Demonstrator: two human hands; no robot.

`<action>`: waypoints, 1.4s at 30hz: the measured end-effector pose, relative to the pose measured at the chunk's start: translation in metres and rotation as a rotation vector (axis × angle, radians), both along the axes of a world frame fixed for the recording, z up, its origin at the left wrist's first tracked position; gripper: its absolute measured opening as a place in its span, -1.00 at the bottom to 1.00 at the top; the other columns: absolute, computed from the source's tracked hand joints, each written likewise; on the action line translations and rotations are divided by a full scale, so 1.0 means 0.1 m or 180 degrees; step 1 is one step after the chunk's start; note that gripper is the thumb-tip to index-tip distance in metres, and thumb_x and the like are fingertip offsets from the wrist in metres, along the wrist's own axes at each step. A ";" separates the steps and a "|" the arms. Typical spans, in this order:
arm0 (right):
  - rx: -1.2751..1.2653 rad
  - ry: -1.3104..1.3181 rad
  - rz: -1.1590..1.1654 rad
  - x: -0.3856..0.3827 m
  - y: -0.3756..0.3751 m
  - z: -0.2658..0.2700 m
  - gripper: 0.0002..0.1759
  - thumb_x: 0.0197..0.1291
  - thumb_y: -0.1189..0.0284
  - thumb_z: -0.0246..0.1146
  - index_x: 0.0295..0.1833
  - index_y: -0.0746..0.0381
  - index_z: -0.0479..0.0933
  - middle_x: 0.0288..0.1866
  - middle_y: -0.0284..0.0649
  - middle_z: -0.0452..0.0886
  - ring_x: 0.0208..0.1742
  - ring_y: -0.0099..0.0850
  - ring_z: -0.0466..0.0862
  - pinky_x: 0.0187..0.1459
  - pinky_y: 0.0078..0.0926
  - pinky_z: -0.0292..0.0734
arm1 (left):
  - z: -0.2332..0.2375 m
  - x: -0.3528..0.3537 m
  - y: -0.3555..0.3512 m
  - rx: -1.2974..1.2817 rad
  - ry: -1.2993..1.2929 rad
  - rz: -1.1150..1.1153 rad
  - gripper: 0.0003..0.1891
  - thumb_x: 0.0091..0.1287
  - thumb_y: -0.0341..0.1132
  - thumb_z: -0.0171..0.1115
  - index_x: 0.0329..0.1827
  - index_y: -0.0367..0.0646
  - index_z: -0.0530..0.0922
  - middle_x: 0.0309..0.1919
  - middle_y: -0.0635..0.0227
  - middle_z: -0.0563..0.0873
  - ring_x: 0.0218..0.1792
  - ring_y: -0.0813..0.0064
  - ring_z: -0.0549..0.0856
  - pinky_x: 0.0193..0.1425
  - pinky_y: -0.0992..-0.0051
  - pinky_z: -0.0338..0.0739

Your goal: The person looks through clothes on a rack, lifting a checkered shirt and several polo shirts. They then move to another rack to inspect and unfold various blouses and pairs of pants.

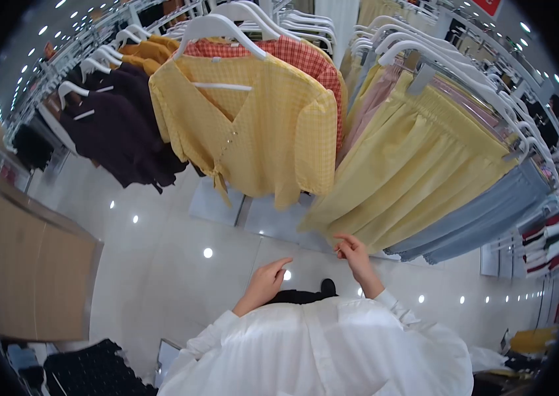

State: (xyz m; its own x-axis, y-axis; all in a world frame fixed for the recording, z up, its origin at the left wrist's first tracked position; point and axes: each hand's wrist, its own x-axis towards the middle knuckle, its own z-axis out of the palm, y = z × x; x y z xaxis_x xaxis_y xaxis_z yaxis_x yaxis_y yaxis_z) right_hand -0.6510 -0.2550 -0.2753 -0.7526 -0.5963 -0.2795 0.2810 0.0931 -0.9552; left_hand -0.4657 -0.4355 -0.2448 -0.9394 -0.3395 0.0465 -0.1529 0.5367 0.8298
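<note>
My left hand (267,282) is held low in front of my white shirt, its index finger stretched out and nothing seen in it. A short way to the right and slightly higher, my right hand (354,256) has its index finger extended and the others loosely curled; no object shows in it. Nearest to the right hand is the hem of a yellow pleated skirt (411,158) on a white clip hanger. Ahead, a yellow checked blouse (266,125) with a tied front hangs from a white hanger (216,30). Neither hand appears to touch the clothes.
Behind the yellow blouse hangs a red checked garment (312,56). Dark tops (121,125) hang on the left, and a blue-grey garment (484,211) on the right. A wooden counter (28,257) stands at left on the shiny tiled floor (160,264). Dark folded clothing (94,369) lies at lower left.
</note>
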 end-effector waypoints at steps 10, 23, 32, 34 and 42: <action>0.0048 0.0330 0.0496 0.82 -0.25 0.33 -0.80 0.22 0.50 0.12 -0.07 0.30 0.52 -0.30 -0.32 0.55 -0.26 -0.60 0.53 -0.20 -0.63 0.48 | -0.13 0.30 -0.47 -0.0080 -0.0196 -0.0766 -0.74 0.25 -0.33 0.05 0.00 0.02 0.52 -0.52 0.19 0.62 -0.49 0.20 0.61 -0.38 0.31 0.46; 0.0181 0.0543 -0.0236 1.09 0.49 0.16 -0.78 0.12 0.57 0.17 -0.09 0.26 0.54 -0.45 -0.45 0.48 -0.42 -0.69 0.43 -0.36 -0.75 0.35 | -0.10 0.26 0.26 -0.0489 0.0160 -0.0968 -0.80 0.22 -0.19 0.17 -0.12 0.08 0.59 -0.74 0.35 0.50 -0.70 0.33 0.51 -0.57 0.41 0.37; 0.0578 0.0561 -0.0346 1.30 0.90 -0.07 -0.88 0.15 0.50 0.18 -0.19 0.22 0.56 -0.64 -0.60 0.17 -0.60 -0.76 0.13 -0.56 -0.73 -0.02 | -0.14 0.69 0.57 -0.0575 0.0045 -0.0794 -0.78 0.23 -0.14 0.15 -0.11 0.06 0.58 -0.72 0.34 0.56 -0.66 0.35 0.56 -0.53 0.41 0.39; 0.0493 0.0589 -0.0260 1.28 0.88 -0.05 -0.89 0.17 0.48 0.17 -0.20 0.22 0.56 -0.65 -0.61 0.15 -0.61 -0.77 0.11 -0.57 -0.72 -0.05 | -0.10 0.84 0.62 -0.0598 0.0116 -0.0737 -0.78 0.23 -0.15 0.14 -0.12 0.04 0.58 -0.69 0.35 0.58 -0.64 0.36 0.57 -0.50 0.44 0.42; 0.0317 0.0605 -0.0145 1.34 0.81 0.00 -0.88 0.20 0.50 0.13 -0.19 0.23 0.55 -0.66 -0.62 0.12 -0.62 -0.78 0.08 -0.57 -0.72 -0.07 | -0.14 1.24 0.72 -0.0658 -0.0209 -0.0457 -0.78 0.25 -0.14 0.13 -0.13 0.02 0.56 -0.65 0.35 0.61 -0.61 0.33 0.59 -0.47 0.39 0.43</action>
